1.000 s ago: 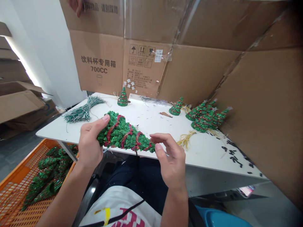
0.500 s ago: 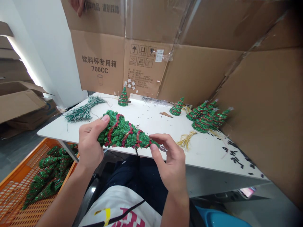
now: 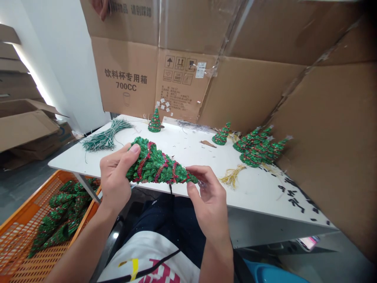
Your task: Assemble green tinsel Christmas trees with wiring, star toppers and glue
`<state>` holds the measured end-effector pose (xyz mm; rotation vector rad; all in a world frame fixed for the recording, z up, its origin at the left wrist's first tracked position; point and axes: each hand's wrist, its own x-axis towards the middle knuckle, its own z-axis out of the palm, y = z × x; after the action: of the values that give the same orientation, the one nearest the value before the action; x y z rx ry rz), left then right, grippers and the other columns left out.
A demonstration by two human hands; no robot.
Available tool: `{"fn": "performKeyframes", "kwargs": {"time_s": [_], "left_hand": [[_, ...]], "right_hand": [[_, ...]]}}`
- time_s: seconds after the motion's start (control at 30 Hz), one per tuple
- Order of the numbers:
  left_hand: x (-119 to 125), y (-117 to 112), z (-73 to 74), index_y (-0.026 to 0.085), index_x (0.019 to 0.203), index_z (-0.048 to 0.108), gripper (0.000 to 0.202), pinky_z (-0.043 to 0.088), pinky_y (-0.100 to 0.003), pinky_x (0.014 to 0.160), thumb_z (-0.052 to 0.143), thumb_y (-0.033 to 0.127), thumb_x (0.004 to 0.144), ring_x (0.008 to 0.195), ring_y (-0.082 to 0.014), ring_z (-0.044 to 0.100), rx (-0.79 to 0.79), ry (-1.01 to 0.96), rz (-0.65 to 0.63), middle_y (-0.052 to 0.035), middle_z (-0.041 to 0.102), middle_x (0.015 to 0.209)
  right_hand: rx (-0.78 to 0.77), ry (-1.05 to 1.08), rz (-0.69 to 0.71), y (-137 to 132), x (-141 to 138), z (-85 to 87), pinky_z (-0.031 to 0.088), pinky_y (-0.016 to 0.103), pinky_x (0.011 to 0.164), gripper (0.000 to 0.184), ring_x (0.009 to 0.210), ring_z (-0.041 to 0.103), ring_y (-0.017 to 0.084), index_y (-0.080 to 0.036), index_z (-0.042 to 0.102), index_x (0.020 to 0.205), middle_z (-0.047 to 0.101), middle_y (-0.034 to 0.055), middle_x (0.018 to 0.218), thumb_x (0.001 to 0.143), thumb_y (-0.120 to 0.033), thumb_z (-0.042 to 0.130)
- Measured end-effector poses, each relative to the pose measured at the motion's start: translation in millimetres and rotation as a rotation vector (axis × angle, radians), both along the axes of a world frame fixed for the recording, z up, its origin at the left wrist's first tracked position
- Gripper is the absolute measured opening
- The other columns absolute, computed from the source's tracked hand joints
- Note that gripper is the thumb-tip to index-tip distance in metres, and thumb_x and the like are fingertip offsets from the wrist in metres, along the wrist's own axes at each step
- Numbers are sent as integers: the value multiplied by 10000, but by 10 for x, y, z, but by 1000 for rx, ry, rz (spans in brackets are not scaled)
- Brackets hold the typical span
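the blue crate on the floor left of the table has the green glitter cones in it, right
Not quite: the crate is orange, not blue, as the head view shows. It does stand on the floor left of the table with the green glitter cones in it.

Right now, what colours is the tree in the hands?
The tree is glittery green with red garland; head view.

Glittery green tinsel cone tree (image 3: 156, 165), red garland spiralling around it; held on its side, nearly level, above the counter's edge; wide base gripped in the left hand (image 3: 115, 177); narrow tip pinched between fingers of the right hand (image 3: 209, 198).
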<state>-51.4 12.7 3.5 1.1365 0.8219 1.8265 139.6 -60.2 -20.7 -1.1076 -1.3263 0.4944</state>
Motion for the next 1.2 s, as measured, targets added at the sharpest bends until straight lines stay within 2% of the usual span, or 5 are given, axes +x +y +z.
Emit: {"fn": "performKeyframes", "kwargs": {"time_s": [0.17,0.33,0.67,0.93,1.2], "left_hand": [[4,-9,31,189,534,534,477,290,-306,514,839,341,868,526,-109,365,38,-61,-19,33,402,573],[21,-4,87,182,516,614,415,378,-275,527,859,297,830,559,-112,453,4,-167,-62,26,503,573],[44,4,88,192,514,631,392,433,-246,501,885,288,796,542,-101,482,-36,-229,-30,37,567,568],[23,35,39,237,530,663,395,476,-273,504,949,383,760,532,-129,505,-19,-193,-27,21,575,593],[28,34,63,251,561,656,374,555,-285,513,960,386,731,539,-160,602,-56,-188,10,20,630,605]], "right_hand": [[30,-7,35,16,45,-9,542,323,958,207,1117,694,201,-292,728,1211,729,32,1166,1033,-216,655],[209,-120,-66,21,90,11,544,415,980,279,1154,661,249,-274,707,1257,680,77,1241,995,-179,692],[439,-405,-178,-13,148,75,546,511,907,304,1089,653,297,-282,740,1103,689,87,1149,902,-54,756],[483,-570,-226,17,152,84,548,459,905,333,1045,653,257,-266,713,1105,706,71,1090,933,19,726],[419,-631,-200,68,130,37,519,437,957,245,1079,611,244,-240,625,1129,659,80,1105,1018,-22,615]]}}
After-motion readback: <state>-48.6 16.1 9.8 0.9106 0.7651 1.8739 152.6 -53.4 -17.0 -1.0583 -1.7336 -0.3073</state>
